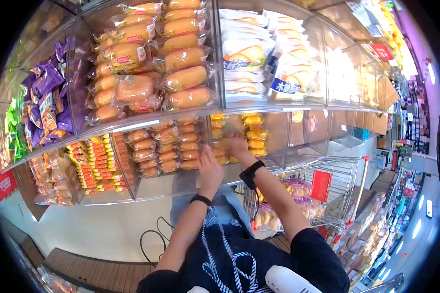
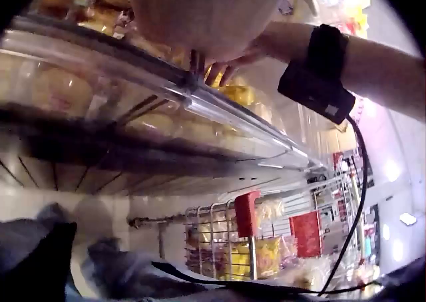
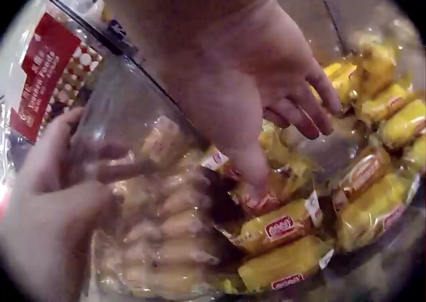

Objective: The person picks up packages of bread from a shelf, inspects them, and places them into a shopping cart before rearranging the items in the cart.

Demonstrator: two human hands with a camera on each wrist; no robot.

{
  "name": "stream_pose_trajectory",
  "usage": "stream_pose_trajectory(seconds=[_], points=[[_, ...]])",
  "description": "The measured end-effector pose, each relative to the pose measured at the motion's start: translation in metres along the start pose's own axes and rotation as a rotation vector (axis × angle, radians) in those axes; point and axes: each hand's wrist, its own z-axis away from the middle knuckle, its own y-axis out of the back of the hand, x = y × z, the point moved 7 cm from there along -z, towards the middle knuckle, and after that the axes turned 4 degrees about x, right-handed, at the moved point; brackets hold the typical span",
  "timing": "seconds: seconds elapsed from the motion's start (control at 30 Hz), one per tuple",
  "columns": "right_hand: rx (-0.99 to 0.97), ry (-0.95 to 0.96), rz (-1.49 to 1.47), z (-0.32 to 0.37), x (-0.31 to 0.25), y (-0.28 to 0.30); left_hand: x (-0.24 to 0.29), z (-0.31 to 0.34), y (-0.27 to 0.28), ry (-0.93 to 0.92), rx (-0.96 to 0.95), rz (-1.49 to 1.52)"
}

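My right hand (image 1: 237, 147) reaches into a lower compartment of yellow wrapped cakes (image 1: 255, 132). In the right wrist view, its thumb points down at a wrapped cake (image 3: 266, 197) with a red label, the fingers spread apart from the thumb and loosely bent. Yellow cakes (image 3: 279, 227) lie in rows below and beside this hand. At the shelf's front edge my left hand (image 1: 211, 173) is raised with its fingers extended, near brown wrapped cakes (image 1: 188, 155). The right wrist view shows the left hand (image 3: 60, 195) beside a clear plastic divider (image 3: 106, 116).
Above is a shelf of larger wrapped breads (image 1: 186, 77) and white bread packets (image 1: 291, 73). A clear front panel (image 1: 156, 119) runs along that shelf. To the right stands a wire shopping cart (image 1: 337, 195) with packaged goods. A black cable (image 1: 143, 239) hangs at lower left.
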Motion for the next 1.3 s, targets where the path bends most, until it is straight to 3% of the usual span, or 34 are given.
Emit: stream_pose_trajectory(seconds=[0.1, 0.3, 0.4, 0.5, 0.6, 0.67, 0.73, 0.8, 0.93, 1.0, 1.1, 1.3], points=[[-0.034, -0.006, -0.279, -0.021, 0.003, -0.031, -0.002, 0.001, -0.004, 0.050, -0.009, 0.030], [0.218, 0.107, -0.209, 0.000, 0.003, -0.008, -0.003, 0.000, -0.005, 0.108, -0.040, 0.048], [0.407, 0.299, -0.247, 0.002, -0.007, 0.010, -0.003, 0.001, -0.007, 0.112, -0.045, 0.041], [0.210, 0.198, -0.248, -0.007, -0.005, -0.002, -0.004, 0.001, -0.007, 0.115, -0.047, 0.042], [0.100, 0.081, -0.240, -0.034, 0.028, -0.075, -0.004, 0.001, -0.006, 0.126, -0.056, 0.061], [0.148, 0.051, -0.087, -0.008, 0.013, -0.015, -0.005, 0.002, -0.008, 0.131, -0.058, 0.064], [0.173, 0.089, -0.028, 0.001, -0.004, 0.009, -0.006, 0.004, -0.009, 0.134, -0.058, 0.057], [0.183, 0.196, -0.062, -0.008, -0.015, 0.008, -0.006, 0.004, -0.010, 0.131, -0.051, 0.064], [0.136, 0.108, -0.316, -0.030, -0.019, -0.014, -0.010, 0.005, -0.011, 0.256, -0.166, 0.091], [0.109, 0.073, -0.383, -0.030, -0.012, -0.014, -0.008, 0.003, -0.009, 0.189, -0.102, 0.069], [0.497, 0.339, -0.232, -0.025, -0.011, 0.010, -0.010, 0.006, -0.012, 0.177, -0.094, 0.068], [0.248, 0.477, 0.091, -0.020, -0.023, -0.002, -0.012, 0.008, -0.014, 0.168, -0.085, 0.056]])
